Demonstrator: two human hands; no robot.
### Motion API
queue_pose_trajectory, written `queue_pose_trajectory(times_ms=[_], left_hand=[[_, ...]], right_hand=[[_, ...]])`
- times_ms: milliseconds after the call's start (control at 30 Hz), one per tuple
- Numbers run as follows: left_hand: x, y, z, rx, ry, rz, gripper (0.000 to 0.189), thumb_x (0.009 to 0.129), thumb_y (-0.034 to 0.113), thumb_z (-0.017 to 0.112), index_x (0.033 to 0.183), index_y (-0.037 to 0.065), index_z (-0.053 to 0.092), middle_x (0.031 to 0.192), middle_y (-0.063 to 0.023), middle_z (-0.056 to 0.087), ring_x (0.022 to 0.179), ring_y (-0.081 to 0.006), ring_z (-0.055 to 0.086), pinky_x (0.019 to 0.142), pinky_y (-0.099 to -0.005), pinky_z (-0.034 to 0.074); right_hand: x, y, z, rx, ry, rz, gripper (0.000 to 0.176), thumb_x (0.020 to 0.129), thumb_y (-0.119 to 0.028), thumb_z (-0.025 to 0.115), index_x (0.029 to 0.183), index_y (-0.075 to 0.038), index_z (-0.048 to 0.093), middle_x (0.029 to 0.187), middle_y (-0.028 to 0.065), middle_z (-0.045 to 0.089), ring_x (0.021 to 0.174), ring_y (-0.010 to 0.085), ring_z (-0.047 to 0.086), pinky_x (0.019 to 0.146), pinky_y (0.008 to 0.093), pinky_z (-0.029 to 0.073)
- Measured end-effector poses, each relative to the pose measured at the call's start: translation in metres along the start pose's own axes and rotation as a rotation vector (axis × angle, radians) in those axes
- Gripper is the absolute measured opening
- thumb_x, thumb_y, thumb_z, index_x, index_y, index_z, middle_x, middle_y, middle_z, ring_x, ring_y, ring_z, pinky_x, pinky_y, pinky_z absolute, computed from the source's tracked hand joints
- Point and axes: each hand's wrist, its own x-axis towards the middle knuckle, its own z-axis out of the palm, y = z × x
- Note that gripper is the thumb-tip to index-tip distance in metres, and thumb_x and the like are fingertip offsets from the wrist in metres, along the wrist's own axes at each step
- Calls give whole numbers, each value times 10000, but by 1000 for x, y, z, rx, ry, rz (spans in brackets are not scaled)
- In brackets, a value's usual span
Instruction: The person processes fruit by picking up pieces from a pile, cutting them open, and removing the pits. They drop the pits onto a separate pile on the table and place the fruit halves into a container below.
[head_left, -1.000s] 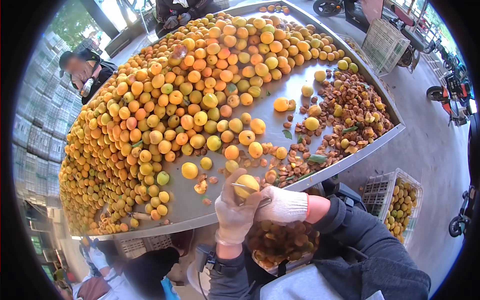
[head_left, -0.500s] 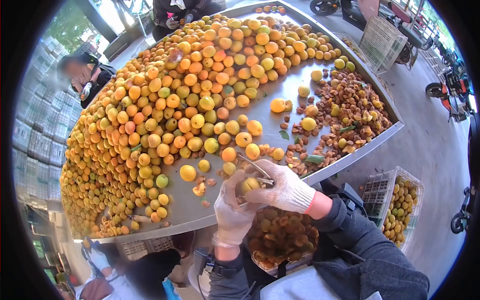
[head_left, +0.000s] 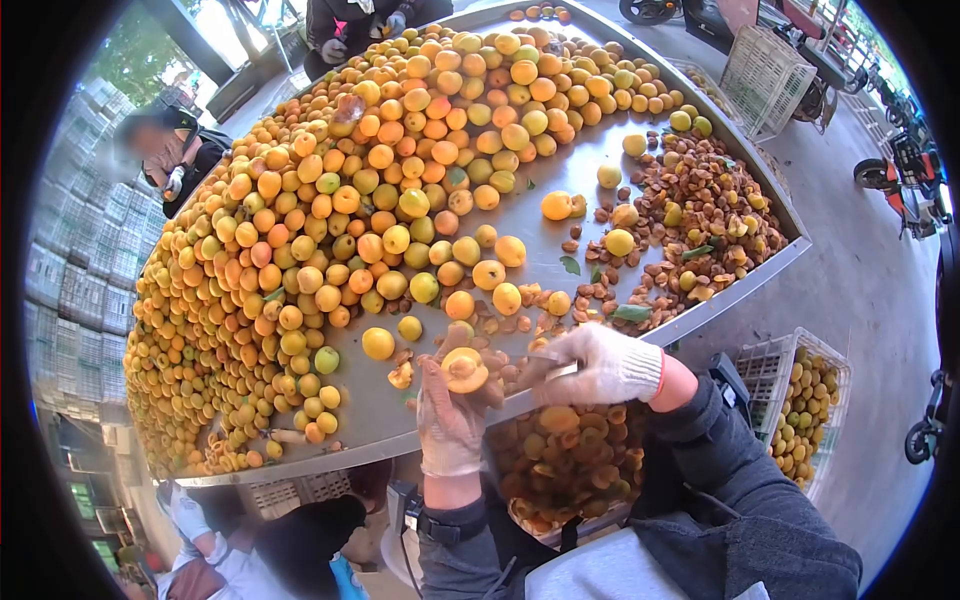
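Note:
My left hand [head_left: 450,425], in a white glove, is closed around a cut apricot [head_left: 464,370] with its cut face showing, over the near rim of the metal table [head_left: 400,440]. To its right, my right hand [head_left: 605,365], also gloved, grips a small metal hand tool [head_left: 545,372]; motion blur hides the tool's exact shape. The tool is apart from the apricot. Below both hands, a basket of cut apricots [head_left: 570,460] stands by my lap. Whole apricots [head_left: 378,343] lie on the table just beyond my left hand.
A large heap of apricots [head_left: 330,220] covers the table's left and back. Brown pits and scraps [head_left: 700,210] are piled at the right corner. A white crate of apricots [head_left: 800,400] stands on the floor at right. Other people [head_left: 180,160] are around the table.
My hands have moved apart: the right went rightward with the tool, the left slightly left. The apricot, whole-looking between both hands before, now shows an open cut face in my left hand.

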Motion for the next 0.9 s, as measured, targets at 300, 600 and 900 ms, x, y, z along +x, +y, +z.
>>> queue_pose_trajectory(times_ms=[300,600,900], left_hand=[[-7,-17,13,274,-125,-224,652,943,601,371,1178,17,540,710,-61,575,536,-108,514,462,-209,390],[2,-32,12,352,-24,-200,398,954,448,461,917,62,552,665,-33,552,491,-127,504,409,-244,372],[9,-21,24,468,58,-190,227,939,243,521,801,66,555,639,3,521,507,-75,495,439,-223,369]], right_hand=[[20,-27,10,1102,903,-227,165,864,-24,525,1000,-48,615,569,-4,422,393,96,355,366,237,278],[29,-34,23,611,868,-239,135,856,17,561,972,-7,624,597,20,519,415,83,434,392,224,311],[53,-6,13,702,907,-243,167,849,12,543,974,-61,626,625,-28,455,428,71,365,382,228,267]])
